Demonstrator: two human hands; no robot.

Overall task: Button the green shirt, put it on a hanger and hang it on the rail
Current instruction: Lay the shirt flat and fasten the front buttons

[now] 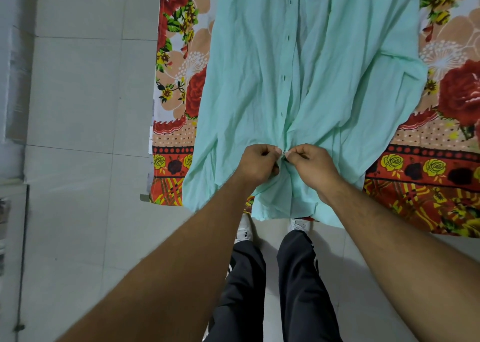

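Note:
The pale green shirt [324, 63] lies spread front-up on a bed, its hem hanging over the near edge. Several empty buttonholes run up the open front strip. My left hand [257, 163] pinches the left front edge near the hem. My right hand [313, 166] pinches the right front edge beside it. The fingertips of both hands meet at a small button between them. No hanger and no rail show in the head view.
A floral bedsheet [441, 165] in red, orange and yellow covers the bed under the shirt. Grey floor tiles [83, 108] stretch to the left. My legs in dark trousers and white shoes [298, 223] stand against the bed's near edge.

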